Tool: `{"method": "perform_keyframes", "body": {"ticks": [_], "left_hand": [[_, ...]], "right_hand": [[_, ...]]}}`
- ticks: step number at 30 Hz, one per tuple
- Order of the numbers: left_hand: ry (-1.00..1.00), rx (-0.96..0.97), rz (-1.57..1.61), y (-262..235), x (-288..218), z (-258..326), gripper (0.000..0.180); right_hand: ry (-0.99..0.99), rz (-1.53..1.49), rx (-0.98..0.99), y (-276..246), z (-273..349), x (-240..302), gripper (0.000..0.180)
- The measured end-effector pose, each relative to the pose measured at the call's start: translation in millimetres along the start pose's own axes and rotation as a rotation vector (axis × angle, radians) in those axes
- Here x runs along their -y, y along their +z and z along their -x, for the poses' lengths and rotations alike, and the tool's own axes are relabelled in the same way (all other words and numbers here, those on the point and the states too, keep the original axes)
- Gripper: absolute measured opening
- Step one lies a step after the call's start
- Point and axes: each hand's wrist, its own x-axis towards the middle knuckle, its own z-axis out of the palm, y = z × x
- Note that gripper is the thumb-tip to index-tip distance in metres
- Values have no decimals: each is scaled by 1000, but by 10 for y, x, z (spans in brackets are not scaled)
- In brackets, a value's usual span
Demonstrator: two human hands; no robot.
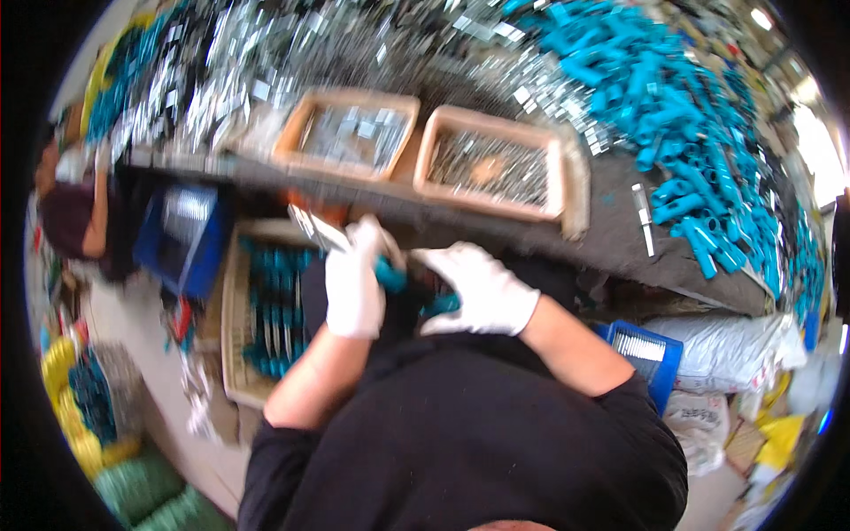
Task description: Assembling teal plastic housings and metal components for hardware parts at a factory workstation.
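Observation:
My left hand [354,288], in a white glove, is closed on a teal-handled metal tool [320,232]. Its pale flat metal end sticks out up and to the left, and the teal handle shows beside my fingers. My right hand [485,288], gloved too, curls its fingers and thumb round a teal handle [441,306]. The hands are a short way apart above my lap. Motion blur hides the tool's exact kind and the far end of the right-hand piece. Left of my left hand stands a cream basket [232,327] with several teal-handled metal pieces in rows.
Two orange-pink trays [428,150] of small metal parts stand on the workbench [611,212]. Behind are heaped metal pieces [239,53] and teal handles [637,88]. Blue crates [164,257] stand at both sides. A white sack [726,350] lies right; another person [75,212] sits far left.

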Motion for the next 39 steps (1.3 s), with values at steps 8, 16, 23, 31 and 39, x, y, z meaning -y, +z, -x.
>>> {"method": "perform_keyframes", "body": {"ticks": [8,16,23,31,39], "left_hand": [[-406,-427,712,-408,588,-116,45],[-614,-95,-10,-631,1525,-220,37],[-634,-48,98,-666,1488,-327,30],[-672,-10,33,-654,1507,-399,30],[-18,338,-550,-488,1381,-404,57]], "right_hand": [[-76,236,-8,623,286,-418,69],[504,190,89,630,17,-823,43],[623,254,342,724,-55,-1047,34],[659,235,376,755,-117,-1176,34],[528,365,658,865,-527,-1053,39]]}}
